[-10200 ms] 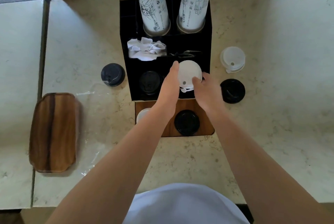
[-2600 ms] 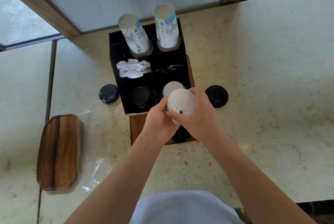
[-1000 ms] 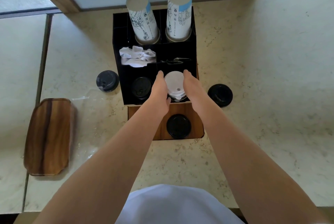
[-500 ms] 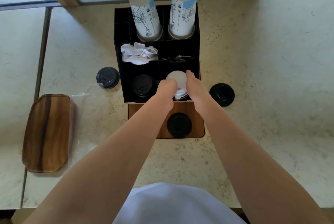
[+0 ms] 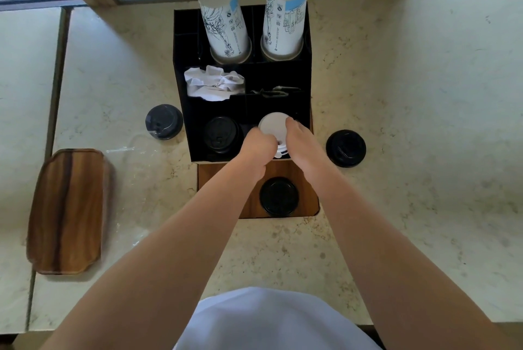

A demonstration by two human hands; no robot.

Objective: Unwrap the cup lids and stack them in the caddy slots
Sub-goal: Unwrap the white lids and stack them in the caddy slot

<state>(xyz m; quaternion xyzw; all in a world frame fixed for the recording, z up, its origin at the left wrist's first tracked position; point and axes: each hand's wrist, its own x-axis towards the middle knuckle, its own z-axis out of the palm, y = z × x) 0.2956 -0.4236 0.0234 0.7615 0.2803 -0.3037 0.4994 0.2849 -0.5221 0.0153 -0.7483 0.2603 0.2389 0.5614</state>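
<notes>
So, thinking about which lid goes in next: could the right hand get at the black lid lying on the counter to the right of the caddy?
Probably yes. The black lid lies alone on bare counter, just right of the right hand, nothing between. That hand would first have to leave the white lid.

A stack of white cup lids (image 5: 272, 128) sat in the front right slot of a black caddy (image 5: 181, 72), its top lid facing up, while a black lid (image 5: 220, 134) lay in the front left slot. Three more black lids remained outside: one (image 5: 164, 125) on the surface left of the caddy, one (image 5: 345, 148) to its right, and one (image 5: 279, 195) just before its front.
</notes>
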